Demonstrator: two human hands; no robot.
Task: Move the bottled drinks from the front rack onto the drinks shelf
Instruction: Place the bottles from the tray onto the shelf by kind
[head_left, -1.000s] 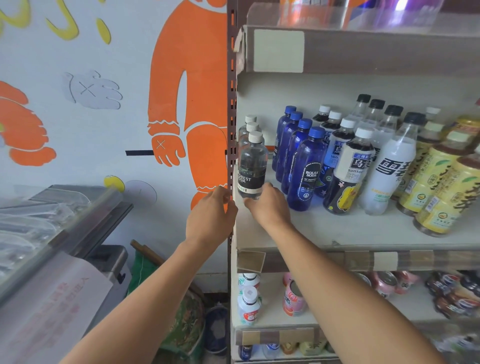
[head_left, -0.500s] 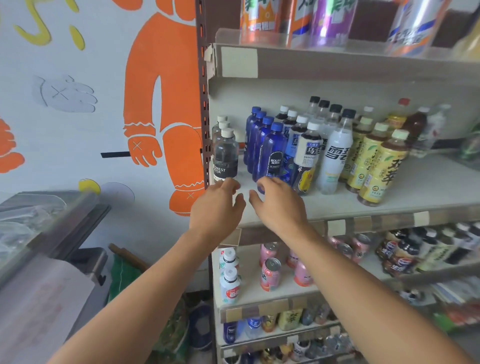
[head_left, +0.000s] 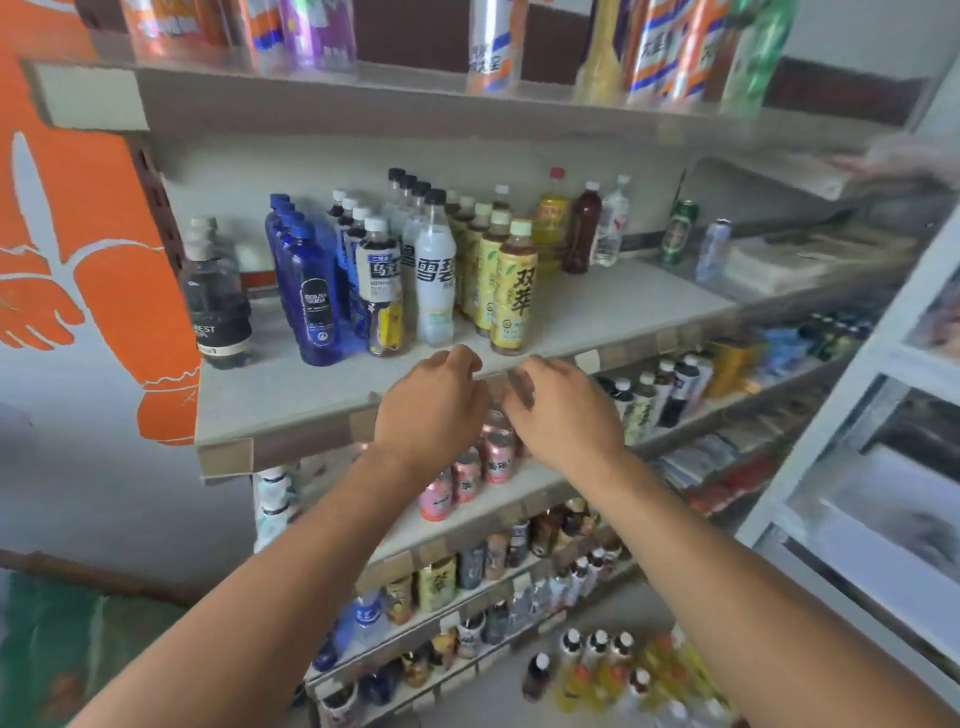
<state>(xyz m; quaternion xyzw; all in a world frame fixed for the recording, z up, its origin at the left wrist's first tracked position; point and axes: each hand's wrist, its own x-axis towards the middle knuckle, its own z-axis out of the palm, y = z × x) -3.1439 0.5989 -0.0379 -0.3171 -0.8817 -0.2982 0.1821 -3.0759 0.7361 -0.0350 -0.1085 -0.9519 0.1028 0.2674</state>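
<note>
The drinks shelf (head_left: 291, 400) holds rows of bottles. A clear soda bottle with a dark label (head_left: 215, 306) stands at its left end. Beside it stand blue bottles (head_left: 310, 296), dark tea bottles (head_left: 381, 291), a white bottle (head_left: 435, 280) and yellow tea bottles (head_left: 514, 291). My left hand (head_left: 431, 410) and my right hand (head_left: 563, 410) hover side by side just in front of the shelf's front edge. Their fingers are loosely curled and hold nothing. A group of bottles (head_left: 602, 670) stands low down at the bottom right.
An upper shelf (head_left: 363, 98) carries large bottles overhead. Lower shelves hold pink cans (head_left: 467, 478) and small bottles. A white cabinet frame (head_left: 852, 405) stands at the right. The orange painted wall (head_left: 88, 218) borders the shelving on the left.
Both hands have drawn back from the clear soda bottle, which stays on the shelf's left end. The view has swung right, and the hands now hover before the shelf's middle.
</note>
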